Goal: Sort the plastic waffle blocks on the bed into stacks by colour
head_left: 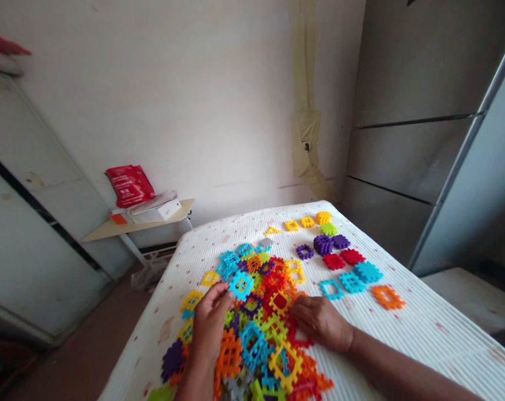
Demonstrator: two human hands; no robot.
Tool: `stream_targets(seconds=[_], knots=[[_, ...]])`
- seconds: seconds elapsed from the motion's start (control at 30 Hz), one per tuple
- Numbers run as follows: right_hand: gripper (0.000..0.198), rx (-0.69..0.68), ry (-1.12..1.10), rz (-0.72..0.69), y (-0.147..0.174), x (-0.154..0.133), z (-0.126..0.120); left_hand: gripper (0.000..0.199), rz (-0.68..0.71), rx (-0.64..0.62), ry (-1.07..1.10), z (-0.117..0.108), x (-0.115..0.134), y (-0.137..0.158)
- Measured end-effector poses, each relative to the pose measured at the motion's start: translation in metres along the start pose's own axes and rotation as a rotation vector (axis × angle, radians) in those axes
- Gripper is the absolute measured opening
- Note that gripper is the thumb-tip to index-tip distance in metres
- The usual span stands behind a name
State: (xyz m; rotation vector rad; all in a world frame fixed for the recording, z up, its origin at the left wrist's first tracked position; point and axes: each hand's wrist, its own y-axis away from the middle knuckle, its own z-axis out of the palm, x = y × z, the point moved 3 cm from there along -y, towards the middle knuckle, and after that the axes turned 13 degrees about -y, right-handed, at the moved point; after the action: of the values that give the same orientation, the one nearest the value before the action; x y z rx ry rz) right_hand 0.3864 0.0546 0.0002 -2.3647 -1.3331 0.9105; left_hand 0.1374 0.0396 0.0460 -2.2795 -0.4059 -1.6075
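My left fingers (220, 290) pinch light-blue toothed plastic square (236, 289) edgewise (likely keeps its face visible) | right fingers (303, 311) curled, hold unclear

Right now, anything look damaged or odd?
Two things. A brownish patch, possibly stain or wear, mars the white ribbed cover left of the interlocking plastic tiles. Wrinkled tan tape surrounds the wall socket, looking makeshift.

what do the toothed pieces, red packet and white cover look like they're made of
Toothed pieces: probably smooth moulded plastic, from their even bright colours and regular notches. Red packet: likely plastic film, slightly shiny and creased. White cover: matte, ribbed surface, perhaps fabric, though no weave is discernible.
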Motion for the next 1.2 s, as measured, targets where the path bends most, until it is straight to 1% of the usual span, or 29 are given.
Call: stream_targets(seconds=[0.07,0.13,0.2,0.27,0.33,0.4,0.53,0.7,0.77,0.87,0.93,1.0,1.1,1.17,1.2], knots=[[0.021,0.073,-0.069,0.013,-0.003,-0.003,-0.008,0.046,-0.049,0.016,0.029,0.005,-0.003,0.009],[0.018,0.152,-0.126,0.005,-0.007,-0.010,-0.018,0.046,-0.053,-0.006,0.028,0.011,-0.004,0.015],[0.025,0.202,-0.152,-0.012,-0.014,-0.020,-0.026,0.045,-0.026,-0.042,0.014,0.015,-0.002,0.020],[0.036,0.205,-0.149,-0.033,-0.021,-0.033,-0.031,0.047,0.000,-0.070,-0.002,0.019,0.001,0.025],[0.045,0.173,-0.136,-0.061,-0.028,-0.046,-0.030,0.051,0.013,-0.102,-0.008,0.023,0.004,0.031],[0.049,0.135,-0.104,-0.066,-0.034,-0.056,-0.027,0.054,0.020,-0.130,0.009,0.028,0.007,0.036],[0.047,0.058,-0.007,0.006,-0.038,-0.063,-0.019,0.056,0.034,-0.177,0.062,0.035,0.011,0.044],[0.052,-0.060,0.026,0.099,-0.039,-0.063,-0.017,0.063,0.050,-0.305,0.017,0.038,0.000,0.041],[0.054,-0.100,0.034,0.111,-0.041,-0.064,-0.017,0.065,0.050,-0.345,0.014,0.039,-0.006,0.040],[0.055,-0.124,0.052,0.097,-0.042,-0.067,-0.016,0.067,0.035,-0.376,0.050,0.042,-0.010,0.041],[0.054,-0.127,0.027,0.088,-0.041,-0.065,-0.018,0.069,0.044,-0.367,0.053,0.043,-0.010,0.042],[0.054,-0.127,-0.033,0.089,-0.036,-0.059,-0.027,0.071,0.080,-0.330,0.036,0.040,-0.007,0.042],[0.055,-0.109,-0.058,0.146,-0.020,-0.036,-0.055,0.070,0.100,-0.234,0.026,0.031,-0.003,0.039],[0.056,-0.123,-0.002,0.214,-0.005,-0.014,-0.078,0.067,0.067,-0.168,0.038,0.024,-0.003,0.036],[0.056,-0.151,0.038,0.254,0.002,-0.002,-0.089,0.065,0.049,-0.144,0.044,0.021,-0.004,0.034]])
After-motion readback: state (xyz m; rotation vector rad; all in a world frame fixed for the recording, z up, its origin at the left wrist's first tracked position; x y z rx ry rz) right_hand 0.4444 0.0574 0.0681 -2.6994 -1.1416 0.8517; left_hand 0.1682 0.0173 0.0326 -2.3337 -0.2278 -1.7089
